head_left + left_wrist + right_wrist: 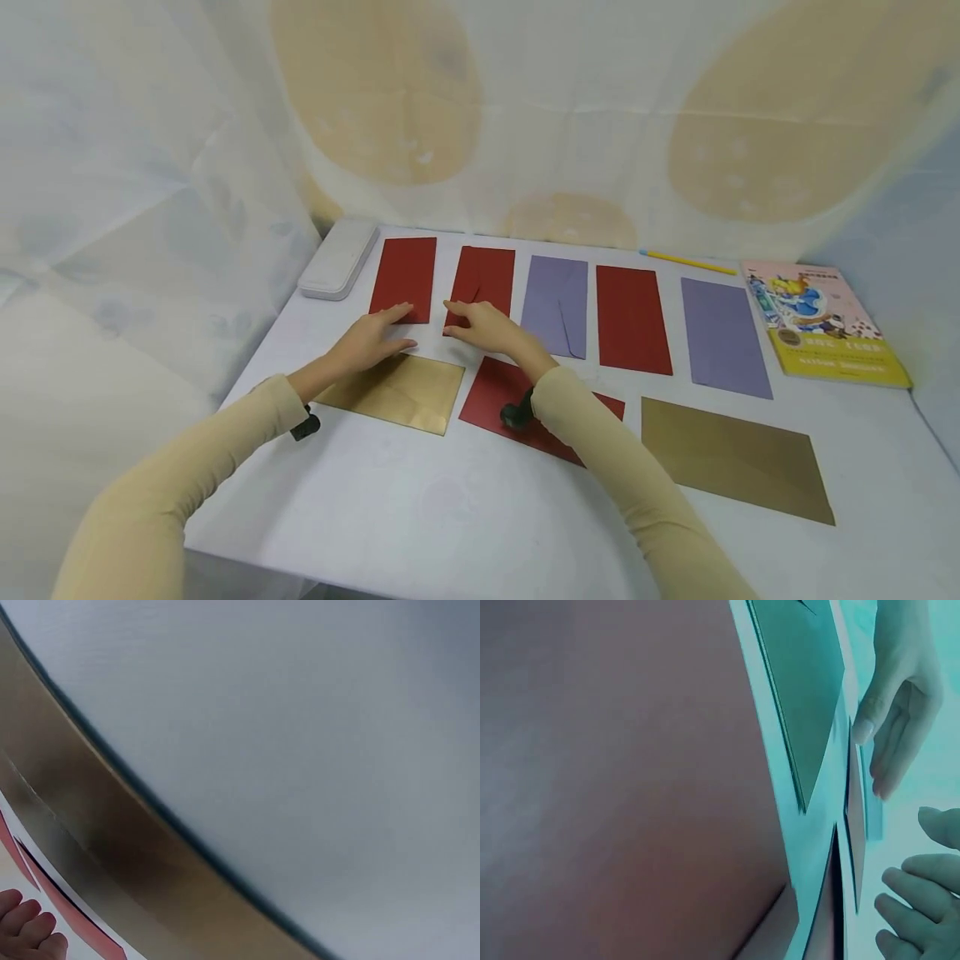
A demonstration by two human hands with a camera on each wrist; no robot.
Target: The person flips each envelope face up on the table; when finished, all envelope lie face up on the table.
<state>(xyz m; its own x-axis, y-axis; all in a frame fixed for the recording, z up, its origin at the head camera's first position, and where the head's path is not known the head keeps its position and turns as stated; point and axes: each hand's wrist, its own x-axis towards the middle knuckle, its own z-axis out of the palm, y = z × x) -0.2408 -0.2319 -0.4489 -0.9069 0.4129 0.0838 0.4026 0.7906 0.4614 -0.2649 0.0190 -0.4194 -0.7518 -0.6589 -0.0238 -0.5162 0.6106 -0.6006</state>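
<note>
My left hand (369, 340) reaches over the bottom edge of the leftmost red envelope (405, 275), fingers extended and holding nothing. Below it lies a shiny gold envelope (408, 396), partly under the hand's shadow. My right hand (491, 325) hovers by the lower end of a second red envelope (491, 271), its fingers loosely spread in the right wrist view. Beneath the right wrist another red envelope (487, 396) lies sideways, partly hidden by the arm. In the left wrist view a gold envelope (112, 825) crosses near the fingertips (34, 928).
Farther right lie a purple envelope (555, 292), a red envelope (633, 321), another purple envelope (725, 337) and a dull gold envelope (735, 458). A yellow pencil (690, 262) and a picture book (825, 321) are at the back right. A white case (340, 258) stands at the left.
</note>
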